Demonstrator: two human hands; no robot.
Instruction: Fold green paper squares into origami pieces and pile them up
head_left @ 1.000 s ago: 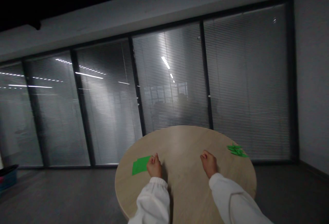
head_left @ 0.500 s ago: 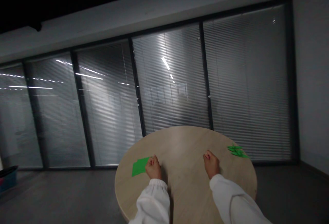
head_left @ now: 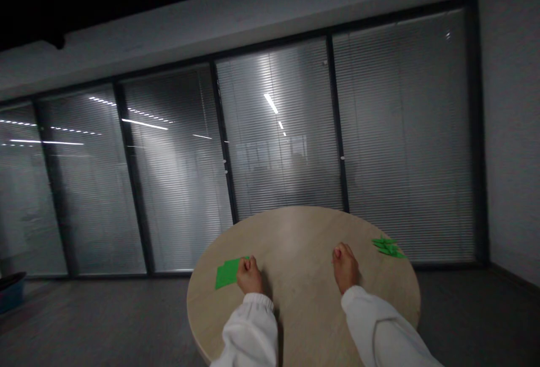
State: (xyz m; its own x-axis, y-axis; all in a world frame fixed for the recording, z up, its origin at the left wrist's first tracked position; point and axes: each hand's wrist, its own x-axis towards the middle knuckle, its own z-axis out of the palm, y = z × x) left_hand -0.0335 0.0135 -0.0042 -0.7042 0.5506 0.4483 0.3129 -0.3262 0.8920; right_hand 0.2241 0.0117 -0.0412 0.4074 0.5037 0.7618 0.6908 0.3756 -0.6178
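My left hand (head_left: pixel 250 277) is closed in a fist, with no object showing in it. It is beside the right end of some flat green paper sheets (head_left: pixel 226 274) and covers part of them. On the other side of the round wooden table (head_left: pixel 297 322), my right hand (head_left: pixel 346 268) is also curled into a fist, and nothing shows in it. Farther right, near the table's edge, lies a small pile of pointed green folded pieces (head_left: pixel 388 247), apart from my right hand. Their exact shape is too small to make out.
Glass partitions with blinds (head_left: pixel 282 131) stand behind the table. A blue bin (head_left: pixel 12 294) sits on the grey floor at the far left. A plain wall (head_left: pixel 512 131) rises on the right.
The view has shifted very slightly. My right fist has turned or tightened a little; the left fist, the green sheets and the folded pieces stay in place.
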